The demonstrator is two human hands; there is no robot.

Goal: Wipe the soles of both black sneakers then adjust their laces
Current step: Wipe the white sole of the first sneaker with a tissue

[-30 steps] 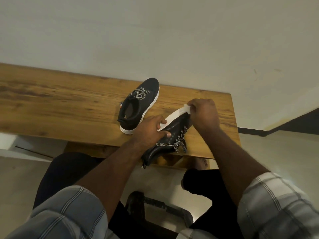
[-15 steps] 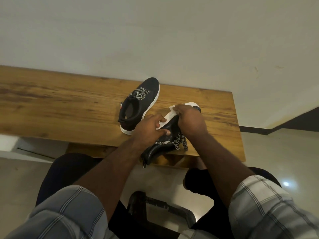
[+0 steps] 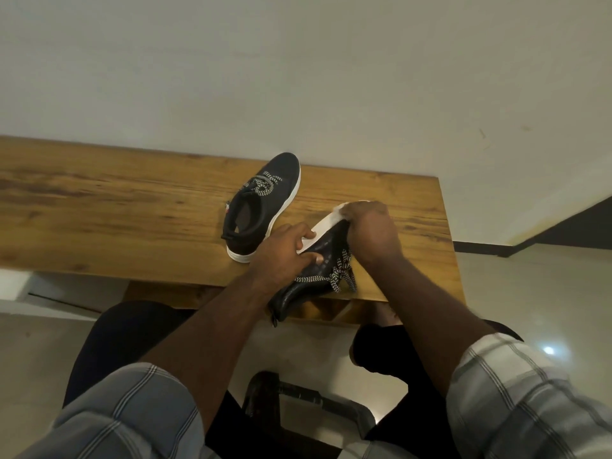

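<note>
While gripping tilted sneaker (image 3: 311,276): left hand (image 3: 281,253), fingers curled.

Wooden table (image 3: 99,207) against plain pale wall (image 3: 298,67)

One sneaker (image 3: 263,207) sits upright on the table (image 3: 132,220), toe pointing to about 1 o'clock. The other sneaker (image 3: 314,270) is at its 4 o'clock, tipped on its side over the near edge, between the left hand (image 3: 284,250) and right hand (image 3: 371,230).
</note>
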